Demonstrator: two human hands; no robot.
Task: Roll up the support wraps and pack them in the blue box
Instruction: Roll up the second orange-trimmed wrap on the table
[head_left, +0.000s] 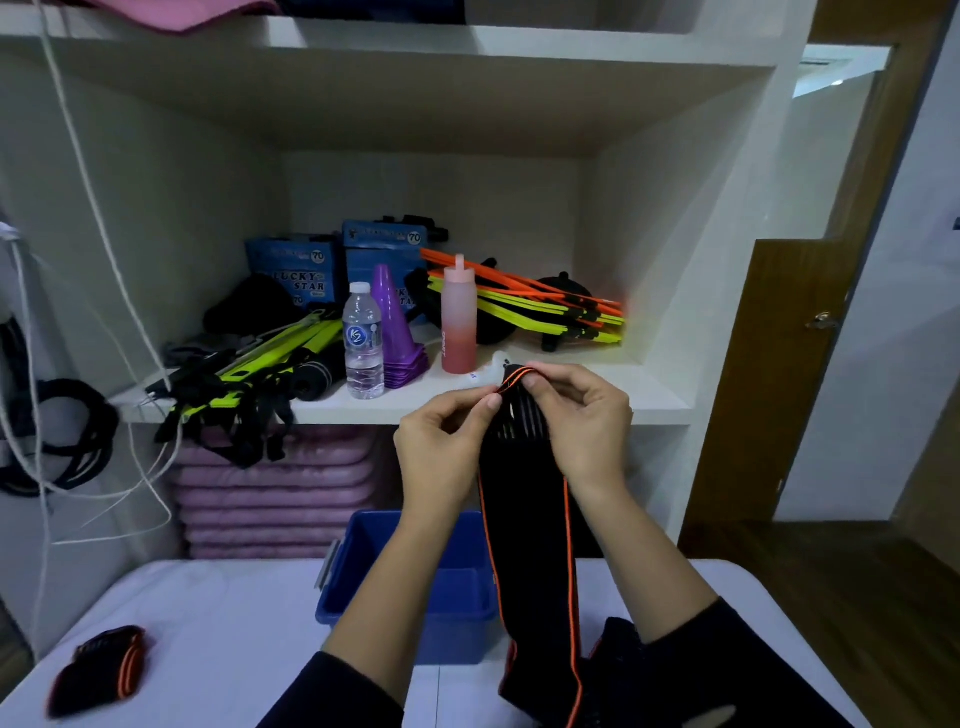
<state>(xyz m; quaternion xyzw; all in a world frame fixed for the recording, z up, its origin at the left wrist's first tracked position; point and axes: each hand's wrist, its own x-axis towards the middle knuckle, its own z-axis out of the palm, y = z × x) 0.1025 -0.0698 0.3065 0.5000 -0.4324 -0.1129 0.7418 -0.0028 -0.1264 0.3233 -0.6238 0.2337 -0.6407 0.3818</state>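
Note:
A long black support wrap (527, 525) with orange edges hangs down from both hands, its lower end resting on the white table (223, 634). My left hand (441, 447) and my right hand (582, 415) pinch its top end, which is folded over in a small curl at chest height. The open blue box (462, 597) stands on the table behind my forearms, below the hanging wrap. A second black and orange wrap (98, 670) lies bunched at the table's near left corner.
A white shelf (597, 400) straight ahead holds a water bottle (363, 348), a pink bottle (458, 322), purple cones (397, 332), blue cartons and yellow and orange ladder rungs. Pink mats (275, 499) are stacked below. Cords hang at left; a wooden door (774, 374) stands at right.

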